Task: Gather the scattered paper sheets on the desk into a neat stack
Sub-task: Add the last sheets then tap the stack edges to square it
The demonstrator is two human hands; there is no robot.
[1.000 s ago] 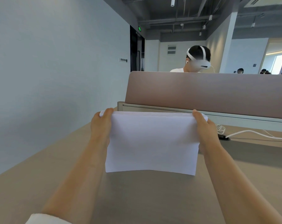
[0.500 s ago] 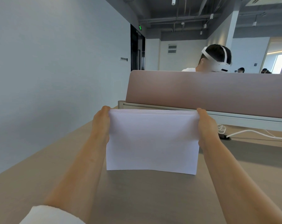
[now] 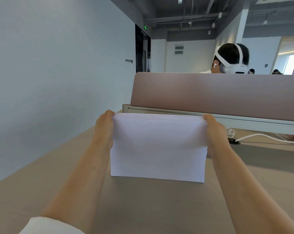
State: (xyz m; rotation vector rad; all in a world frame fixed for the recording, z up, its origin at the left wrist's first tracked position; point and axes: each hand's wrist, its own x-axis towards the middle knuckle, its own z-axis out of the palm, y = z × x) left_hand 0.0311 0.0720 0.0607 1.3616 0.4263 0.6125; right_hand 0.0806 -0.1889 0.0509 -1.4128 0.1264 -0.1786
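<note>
Head view, frame centre: my left grip [image 3: 103, 130] and right grip [image 3: 214, 132] clamp the short sides of the paper stack [image 3: 158, 147], which stands on its lower long edge on the counter [image 3: 143, 208]. Its long axis runs left to right, broad face toward me. The sheets look gathered and squared; laying them flat remains.

Bare counter [image 3: 143, 208] lies open in front of and on both sides of the paper stack [image 3: 158, 149], which stands on edge between the left hand [image 3: 103, 130] and right hand [image 3: 213, 132]. A partition screen [image 3: 210, 95] closes the far side. The wall [image 3: 50, 81] bounds the left. A white cable [image 3: 261, 136] lies at far right.
</note>
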